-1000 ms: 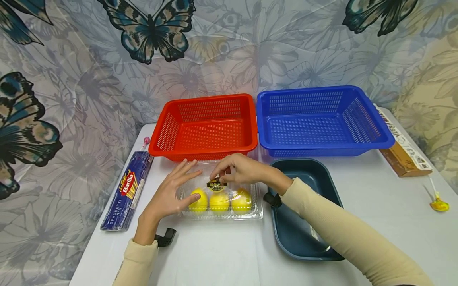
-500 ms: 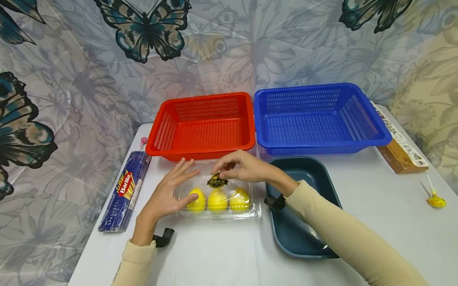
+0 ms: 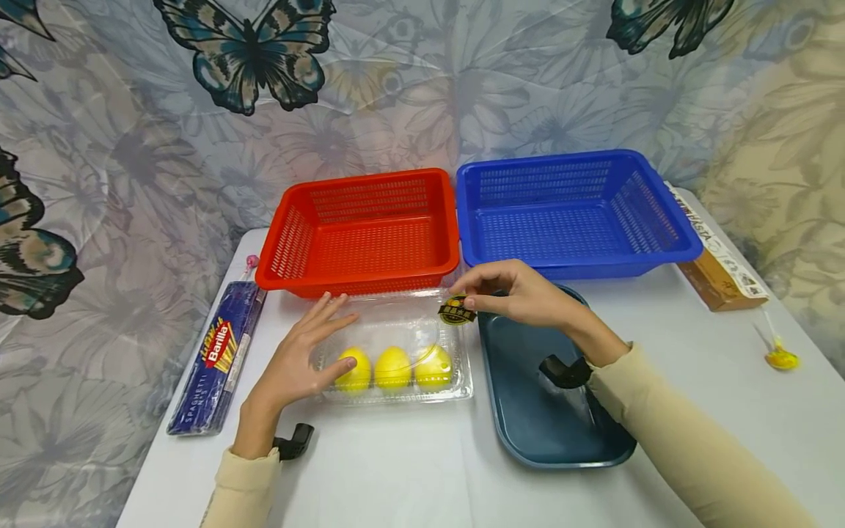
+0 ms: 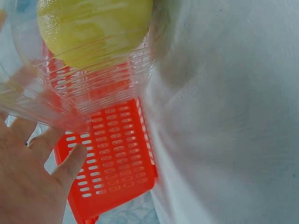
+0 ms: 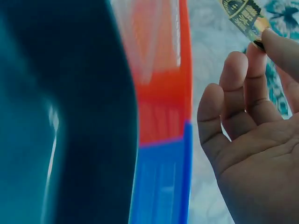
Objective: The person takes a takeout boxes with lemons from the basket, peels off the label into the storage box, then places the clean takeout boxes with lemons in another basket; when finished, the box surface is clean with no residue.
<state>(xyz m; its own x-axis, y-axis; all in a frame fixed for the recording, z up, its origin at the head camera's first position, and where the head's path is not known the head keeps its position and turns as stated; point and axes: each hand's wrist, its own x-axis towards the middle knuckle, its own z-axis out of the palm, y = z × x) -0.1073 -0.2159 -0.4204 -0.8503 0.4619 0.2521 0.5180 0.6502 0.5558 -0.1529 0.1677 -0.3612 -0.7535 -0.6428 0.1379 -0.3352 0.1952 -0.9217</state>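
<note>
Between thumb and fingers, my right hand [image 3: 521,297] pinches a black-and-gold sticker label [image 3: 456,311], held over the right side of a clear plastic clamshell box [image 3: 383,319]. The right wrist view shows the label [image 5: 244,17] at the fingertips, its far end free. My left hand [image 3: 300,359] rests on the box's left side with fingers spread and straight. Three yellow, rounded fruits [image 3: 392,367] sit in the front row inside the box. One yellow fruit [image 4: 93,30] shows large through the ribbed plastic in the left wrist view.
Behind the box stand a red basket [image 3: 383,282] and a blue basket [image 3: 581,268]. A dark teal tray [image 3: 528,433] lies under the right forearm. To the left is a Barilla spaghetti pack [image 3: 218,352]; to the right, a brown pasta box [image 3: 719,282] and a yellow-wrapped lollipop [image 3: 782,358].
The label has come off the box lid in my right hand, which has moved right toward the teal tray. The left hand keeps its place on the box. The head view has shifted slightly.
</note>
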